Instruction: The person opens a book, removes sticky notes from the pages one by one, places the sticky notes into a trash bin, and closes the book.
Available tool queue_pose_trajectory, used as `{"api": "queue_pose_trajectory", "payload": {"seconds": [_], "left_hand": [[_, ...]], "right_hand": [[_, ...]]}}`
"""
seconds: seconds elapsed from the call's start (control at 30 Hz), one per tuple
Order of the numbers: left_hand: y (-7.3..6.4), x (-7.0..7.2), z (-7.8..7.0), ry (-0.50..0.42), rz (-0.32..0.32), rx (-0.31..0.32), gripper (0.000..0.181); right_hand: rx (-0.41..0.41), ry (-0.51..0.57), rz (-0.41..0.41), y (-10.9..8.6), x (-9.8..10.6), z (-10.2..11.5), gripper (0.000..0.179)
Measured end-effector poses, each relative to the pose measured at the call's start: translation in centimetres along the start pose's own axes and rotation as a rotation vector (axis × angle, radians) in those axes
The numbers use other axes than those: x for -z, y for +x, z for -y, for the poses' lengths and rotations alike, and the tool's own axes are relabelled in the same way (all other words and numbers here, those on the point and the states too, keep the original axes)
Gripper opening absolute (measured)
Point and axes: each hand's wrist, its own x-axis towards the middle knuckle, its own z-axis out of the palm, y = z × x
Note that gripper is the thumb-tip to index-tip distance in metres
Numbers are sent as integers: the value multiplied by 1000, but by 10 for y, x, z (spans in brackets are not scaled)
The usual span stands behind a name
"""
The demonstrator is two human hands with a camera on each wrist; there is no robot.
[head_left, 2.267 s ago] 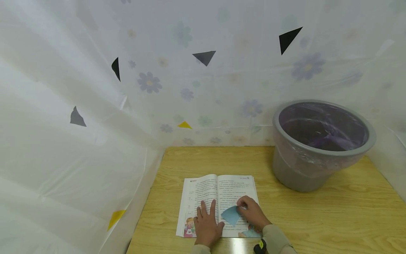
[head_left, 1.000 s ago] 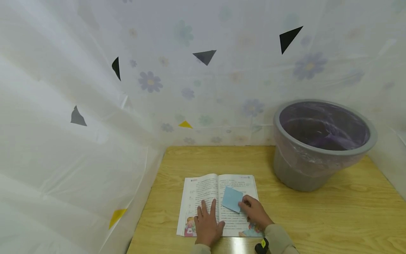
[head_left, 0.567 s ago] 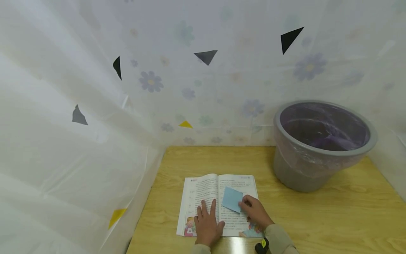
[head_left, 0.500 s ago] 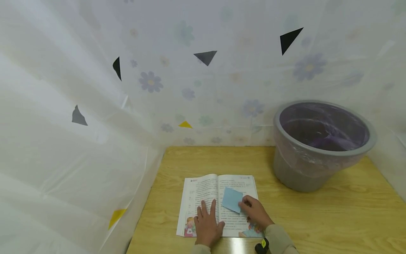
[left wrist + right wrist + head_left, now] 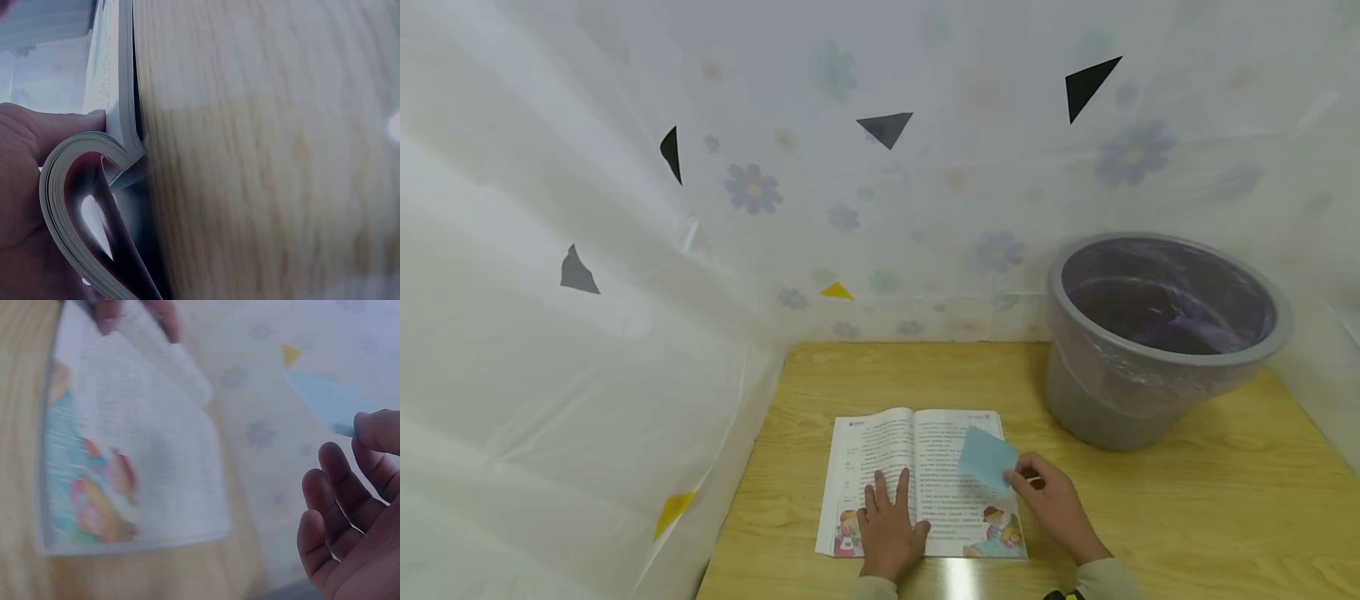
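Observation:
An open book [image 5: 955, 521] with printed text and cartoon figures in its lower corners lies on the wooden table. Fingers spread, my left hand [image 5: 889, 533] rests on the left page near the spine. The left wrist view shows the book's curved page block [image 5: 56, 169] beside that hand. My right hand [image 5: 1056, 504] pinches a light blue square sticky note [image 5: 985, 457] by one corner between thumb and index finger. In the head view the note overlaps the right page's outer edge; in the right wrist view the sticky note [image 5: 331, 403] is up off the page.
A large grey bucket [image 5: 1105, 408] lined with a clear plastic bag stands at the table's back right. White floral sheeting [image 5: 925, 208] with black, grey and yellow triangles hangs behind and to the left of the wooden table [image 5: 865, 375].
My right hand has drawn the sticky note away to the right, from the middle of the right page to its outer edge, uncovering the cartoon figure. My left hand stays in place.

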Motion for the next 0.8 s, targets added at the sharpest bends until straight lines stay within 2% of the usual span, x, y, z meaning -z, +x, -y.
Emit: {"api": "queue_pose_trajectory", "payload": {"seconds": [0.13,0.2,0.27,0.33,0.53,0.63,0.7,0.8], "left_hand": [[-1,5,-2,-2,30,10,81],[-2,4,-3,2,40,15,82],[-3,4,-2,1,38,15,82],[-3,2,-1,5,26,13,82],[-3,0,1,8,-6,0,82],[-3,0,2,6,-9,-4,82],[-3,-1,2,1,-7,-6,82],[-3,0,2,-16,-1,-8,81]], "right_hand": [[69,-55,-123,-12,32,12,14],[130,-69,-218,-18,47,16,9],[154,-64,-315,-26,63,19,7],[198,0,-430,-30,78,21,8],[311,352,-839,-33,118,25,26],[342,404,-1015,-33,133,29,27],[400,448,-1090,-30,141,33,26],[474,500,-1140,-25,152,40,23]]}}
